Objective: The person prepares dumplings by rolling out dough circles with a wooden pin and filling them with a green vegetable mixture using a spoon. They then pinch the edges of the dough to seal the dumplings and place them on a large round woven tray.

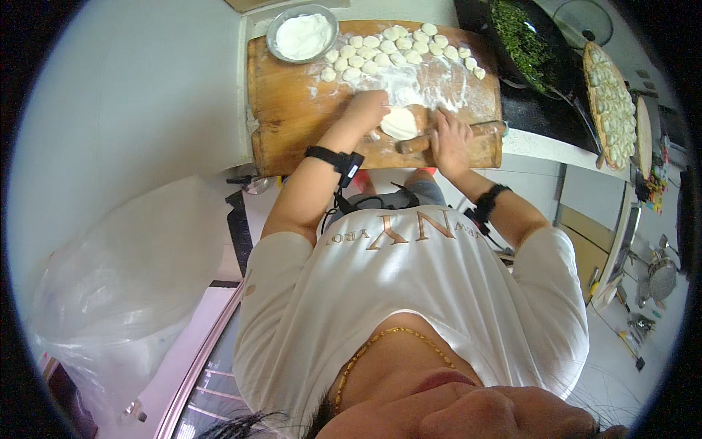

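A thin round dough wrapper (399,123) lies on the floured wooden board (296,120). My left hand (368,112) has its fingers curled at the wrapper's upper left edge and appears to pinch it; the fingertips are partly hidden. Just right of the wrapper, my right hand (452,141) rests over a wooden rolling pin (415,145), fingers stretched forward. The pin slants across the board's near right part. Beyond both hands, several small flattened dough pieces (382,59) are spread on the board amid loose flour (403,85).
A metal bowl of flour (303,36) stands at the board's far left corner. To the right, a wok (524,46) holds chopped greens. Past it is a woven tray (610,107) of dumplings. A wall (137,82) bounds the left side.
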The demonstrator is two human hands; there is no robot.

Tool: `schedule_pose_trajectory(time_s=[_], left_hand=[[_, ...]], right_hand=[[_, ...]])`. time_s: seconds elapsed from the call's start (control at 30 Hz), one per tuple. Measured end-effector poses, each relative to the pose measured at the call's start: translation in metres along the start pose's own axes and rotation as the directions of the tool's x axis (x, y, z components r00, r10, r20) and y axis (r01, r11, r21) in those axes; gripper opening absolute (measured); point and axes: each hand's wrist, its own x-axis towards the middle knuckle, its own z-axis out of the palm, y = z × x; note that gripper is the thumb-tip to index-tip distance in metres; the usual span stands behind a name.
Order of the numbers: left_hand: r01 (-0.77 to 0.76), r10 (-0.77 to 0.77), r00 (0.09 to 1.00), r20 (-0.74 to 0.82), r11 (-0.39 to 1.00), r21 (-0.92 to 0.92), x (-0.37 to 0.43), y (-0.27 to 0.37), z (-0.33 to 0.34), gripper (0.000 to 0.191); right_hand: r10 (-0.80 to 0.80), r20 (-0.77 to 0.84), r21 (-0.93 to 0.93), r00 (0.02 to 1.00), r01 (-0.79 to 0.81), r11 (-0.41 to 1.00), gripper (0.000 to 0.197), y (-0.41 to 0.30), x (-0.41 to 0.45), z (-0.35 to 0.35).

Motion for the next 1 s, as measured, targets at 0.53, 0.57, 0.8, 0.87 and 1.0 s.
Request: schedule_pose_trajectory(time_s=[0.53, 0.57, 0.8, 0.87, 1.0], left_hand=[[-0.137, 0.22, 0.952, -0.214, 0.928, 0.346, -0.009, 0.027, 0.015, 0.017], [-0.253, 0.286, 0.952, -0.112, 0.936, 0.246, -0.01, 0.034, 0.018, 0.017], [-0.299, 0.298, 0.952, 0.064, 0.954, -0.001, 0.018, 0.049, 0.023, 0.011], [-0.261, 0.262, 0.962, 0.075, 0.965, -0.021, 0.033, 0.049, 0.017, 0.017], [-0.23, 0.246, 0.96, 0.131, 0.965, -0.126, 0.049, 0.03, 0.019, 0.022]], right_hand=[[0.077, -0.004, -0.029, 0.997, -0.077, 0.997, 0.036, 0.026, 0.043, 0.01], [0.153, 0.053, -0.027, 0.987, -0.152, 0.988, 0.033, 0.026, 0.044, 0.014], [0.149, 0.078, 0.008, 0.986, -0.15, 0.989, 0.029, 0.007, 0.082, 0.004], [0.139, 0.029, 0.0, 0.99, -0.139, 0.99, 0.032, 0.004, 0.105, 0.008], [0.065, -0.101, -0.064, 0.993, -0.071, 0.995, 0.045, 0.004, 0.109, 0.015]])
